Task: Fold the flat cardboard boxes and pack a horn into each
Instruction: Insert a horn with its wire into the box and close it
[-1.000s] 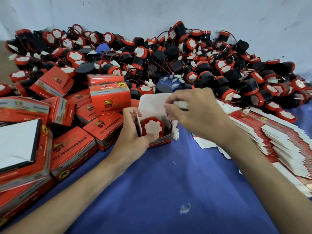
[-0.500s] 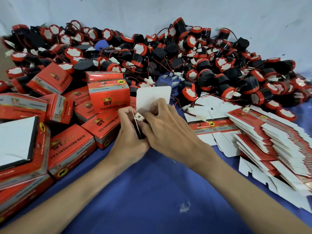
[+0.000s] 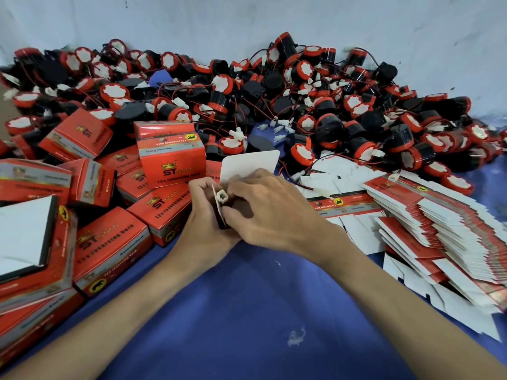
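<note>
At the centre of the blue table, both hands close around a small red cardboard box whose white lid flap stands up behind them. My left hand grips the box's left side. My right hand covers the box opening, its fingers curled over the horn inside, which is mostly hidden. A white wire connector sticks up between the two hands. Loose red-and-black horns lie heaped along the back. Flat unfolded boxes are fanned out at the right.
Several closed red boxes are stacked and scattered at the left, one upright just behind my left hand. A larger box with a white face sits at the far left. The blue table lies bare in front. A pale wall backs the heap.
My right hand has come from the box's lid flap down onto its opening, covering the horn's red face that showed a second ago. The white connector now sits between the hands.
</note>
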Motion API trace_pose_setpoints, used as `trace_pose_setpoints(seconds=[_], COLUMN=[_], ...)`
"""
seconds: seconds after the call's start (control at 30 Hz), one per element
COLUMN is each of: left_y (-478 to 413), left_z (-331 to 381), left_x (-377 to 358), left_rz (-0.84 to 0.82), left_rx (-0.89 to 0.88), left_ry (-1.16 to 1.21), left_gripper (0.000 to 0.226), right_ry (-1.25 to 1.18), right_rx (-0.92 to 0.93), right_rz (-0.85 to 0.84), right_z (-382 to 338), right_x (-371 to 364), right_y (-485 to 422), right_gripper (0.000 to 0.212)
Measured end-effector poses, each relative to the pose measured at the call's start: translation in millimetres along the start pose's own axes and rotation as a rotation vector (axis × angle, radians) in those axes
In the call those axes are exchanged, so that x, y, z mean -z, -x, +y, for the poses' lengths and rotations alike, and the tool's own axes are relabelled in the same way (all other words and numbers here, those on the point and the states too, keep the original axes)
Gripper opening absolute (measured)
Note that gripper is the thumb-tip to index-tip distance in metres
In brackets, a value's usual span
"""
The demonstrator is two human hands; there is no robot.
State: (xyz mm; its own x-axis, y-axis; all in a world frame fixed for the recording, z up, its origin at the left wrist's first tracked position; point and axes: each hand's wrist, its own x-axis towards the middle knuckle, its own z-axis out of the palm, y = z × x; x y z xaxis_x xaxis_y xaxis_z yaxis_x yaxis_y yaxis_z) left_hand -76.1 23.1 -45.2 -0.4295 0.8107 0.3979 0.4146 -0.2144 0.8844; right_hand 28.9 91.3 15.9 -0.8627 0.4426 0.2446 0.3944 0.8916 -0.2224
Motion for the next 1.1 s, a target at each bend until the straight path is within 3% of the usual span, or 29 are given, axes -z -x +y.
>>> trace_pose_setpoints(seconds=[0.13, 0.37, 0.67, 0.73, 0.83, 0.93, 1.0, 1.1], left_y=[0, -7, -31, -28, -24, -12, -4, -4], left_z=[-1, -5, -12, -13, -7, -1, 4, 9], left_x=[2, 16, 5, 4, 7, 13, 17, 16], left_rz=[-0.009, -0.149, 0.114, 0.139, 0.106, -0.022, -0.095, -0.068], left_rx=[-0.014, 0.083, 0.231, 0.241, 0.275, 0.282, 0.274, 0.272], left_ry=[0.009, 0.294, 0.362, 0.266, 0.226, 0.258, 0.240, 0.217], left_gripper=[0.062, 0.042, 0.025, 0.036, 0.041, 0.010, 0.028, 0.025], right_ry=[-0.076, -0.198, -0.123, -0.087, 0.035, 0.065, 0.005, -0.080], right_rx=[-0.062, -0.009, 0.048, 0.083, 0.121, 0.125, 0.126, 0.125], right_rz=[0.005, -0.054, -0.042, -0.068, -0.120, -0.108, -0.087, -0.059], right_z=[0, 18, 17, 21, 26, 26, 27, 29], right_x=[-1, 3, 0, 2, 3, 1, 0, -1], right_y=[-1, -2, -6, -6, -6, -6, -5, -5], right_gripper=[0.041, 0.026, 0.021, 0.028, 0.037, 0.040, 0.039, 0.038])
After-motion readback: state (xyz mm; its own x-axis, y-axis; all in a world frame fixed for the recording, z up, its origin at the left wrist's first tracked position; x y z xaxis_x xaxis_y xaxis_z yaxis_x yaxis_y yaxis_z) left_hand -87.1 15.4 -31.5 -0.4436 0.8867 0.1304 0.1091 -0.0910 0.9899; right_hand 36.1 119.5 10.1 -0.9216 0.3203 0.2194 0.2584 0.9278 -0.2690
